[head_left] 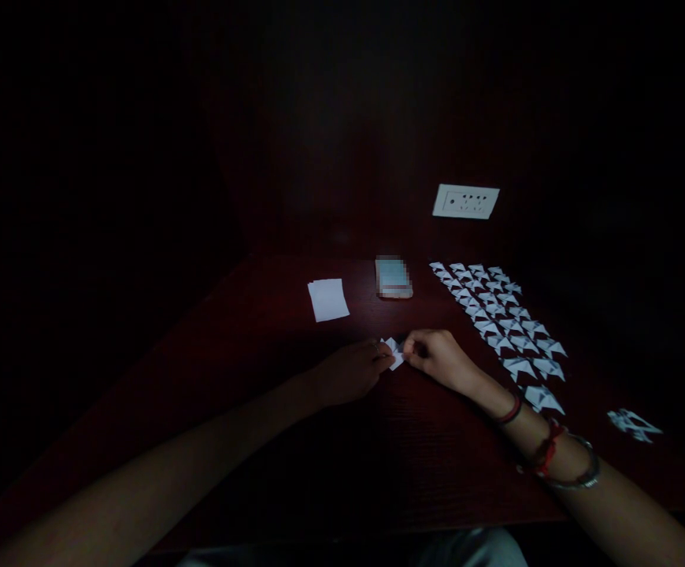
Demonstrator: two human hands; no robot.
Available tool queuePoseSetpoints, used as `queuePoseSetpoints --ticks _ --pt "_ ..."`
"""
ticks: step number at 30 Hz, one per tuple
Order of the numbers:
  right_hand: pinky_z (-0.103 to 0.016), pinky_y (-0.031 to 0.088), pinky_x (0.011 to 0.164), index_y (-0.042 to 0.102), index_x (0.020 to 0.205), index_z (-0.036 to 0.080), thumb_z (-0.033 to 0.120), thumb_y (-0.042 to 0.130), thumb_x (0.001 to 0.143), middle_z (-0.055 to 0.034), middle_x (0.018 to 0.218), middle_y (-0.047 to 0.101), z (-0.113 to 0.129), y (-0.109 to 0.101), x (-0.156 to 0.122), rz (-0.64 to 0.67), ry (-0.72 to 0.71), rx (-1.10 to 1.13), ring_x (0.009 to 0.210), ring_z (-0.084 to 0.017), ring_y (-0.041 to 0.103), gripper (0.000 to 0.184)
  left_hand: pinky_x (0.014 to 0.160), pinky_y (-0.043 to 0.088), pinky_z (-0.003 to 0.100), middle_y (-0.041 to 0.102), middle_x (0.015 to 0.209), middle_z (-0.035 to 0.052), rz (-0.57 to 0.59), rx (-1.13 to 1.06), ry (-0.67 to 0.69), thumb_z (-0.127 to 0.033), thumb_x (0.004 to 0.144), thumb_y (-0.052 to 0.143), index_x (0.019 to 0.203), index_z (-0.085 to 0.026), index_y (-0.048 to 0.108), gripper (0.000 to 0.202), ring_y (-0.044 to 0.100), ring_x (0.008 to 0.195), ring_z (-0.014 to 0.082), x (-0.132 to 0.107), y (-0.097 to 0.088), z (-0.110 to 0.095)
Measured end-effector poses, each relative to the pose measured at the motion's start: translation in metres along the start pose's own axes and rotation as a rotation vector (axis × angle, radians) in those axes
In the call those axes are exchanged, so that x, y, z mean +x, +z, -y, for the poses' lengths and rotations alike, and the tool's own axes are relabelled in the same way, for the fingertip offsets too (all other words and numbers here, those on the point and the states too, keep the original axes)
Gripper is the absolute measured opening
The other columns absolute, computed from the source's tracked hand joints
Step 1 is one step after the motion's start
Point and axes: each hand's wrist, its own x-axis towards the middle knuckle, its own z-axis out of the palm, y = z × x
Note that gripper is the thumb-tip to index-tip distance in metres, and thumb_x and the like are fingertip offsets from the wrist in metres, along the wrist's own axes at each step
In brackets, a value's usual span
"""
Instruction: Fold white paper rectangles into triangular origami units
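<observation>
A small white piece of folded paper [394,351] lies on the dark wooden table [272,331], pinched between both my hands. My left hand [351,370] grips its left side with closed fingers. My right hand [437,358] holds its right side, fingers curled. Red thread bands and a metal bangle ring my right wrist.
Several folded white paper pieces [499,315] lie in rows to the right, with one more [635,424] apart at the far right. A small stack of white paper squares [327,299] and a phone [394,277] lie behind my hands. A white wall socket [465,201] sits on the back panel.
</observation>
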Motion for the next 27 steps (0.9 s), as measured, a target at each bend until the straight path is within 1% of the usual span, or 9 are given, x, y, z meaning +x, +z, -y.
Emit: queuePoseSetpoints --ticks 4,10,13,18,21,27 --pt "-0.018 0.039 0.058 0.052 0.078 0.016 0.007 0.047 0.068 0.0021 0.066 0.056 0.0036 0.0009 -0.0010 -0.044 -0.027 0.067 0.059 -0.008 0.051 0.015 0.087 0.035 0.028 0.048 0.106 0.0069 0.006 -0.012 -0.025 -0.008 0.077 0.042 0.109 -0.013 0.045 0.033 0.043 0.097 0.0171 -0.0004 0.0005 0.0002" --pt "-0.020 0.042 0.065 0.048 0.092 0.016 0.006 0.049 0.068 0.0027 0.069 0.059 0.0025 0.0006 -0.0010 -0.008 -0.130 0.142 0.063 -0.008 0.055 0.026 0.086 0.036 0.028 0.048 0.106 0.0067 0.011 0.006 -0.017 -0.010 0.077 0.043 0.110 -0.014 0.045 0.033 0.043 0.098 0.0181 -0.0012 -0.0026 -0.0009" --pt "-0.020 0.042 0.065 0.048 0.092 0.017 0.007 0.049 0.069 0.0018 0.073 0.060 -0.0004 0.0003 -0.0013 0.021 -0.151 0.097 0.065 -0.009 0.056 0.025 0.087 0.036 0.028 0.047 0.106 0.0069 0.000 -0.012 -0.008 -0.011 0.077 0.043 0.110 -0.014 0.044 0.033 0.042 0.099 0.0177 -0.0014 -0.0030 -0.0011" --pt "-0.020 0.041 0.064 0.047 0.091 0.018 0.007 0.048 0.071 0.0010 0.073 0.059 -0.0050 0.0001 -0.0023 0.012 -0.149 -0.020 0.065 -0.009 0.055 0.023 0.087 0.036 0.029 0.047 0.107 0.0064 -0.034 -0.061 -0.022 -0.010 0.076 0.043 0.112 -0.015 0.042 0.036 0.043 0.099 0.0171 -0.0023 0.0011 0.0018" --pt "-0.020 0.041 0.064 0.047 0.088 0.018 0.007 0.048 0.072 0.0005 0.074 0.059 -0.0056 0.0002 -0.0027 0.042 -0.157 -0.058 0.065 -0.010 0.055 0.020 0.087 0.036 0.030 0.046 0.109 0.0057 -0.041 -0.086 -0.015 -0.010 0.075 0.043 0.112 -0.016 0.043 0.037 0.042 0.101 0.0179 -0.0028 0.0032 0.0033" --pt "-0.021 0.040 0.066 0.047 0.084 0.017 0.008 0.048 0.072 -0.0010 0.077 0.058 -0.0045 -0.0006 -0.0019 0.087 -0.220 -0.111 0.070 -0.011 0.054 0.016 0.085 0.039 0.029 0.043 0.113 0.0054 -0.058 -0.122 -0.021 -0.006 0.071 0.043 0.112 -0.018 0.042 0.042 0.042 0.103 0.0170 -0.0039 0.0013 0.0028"
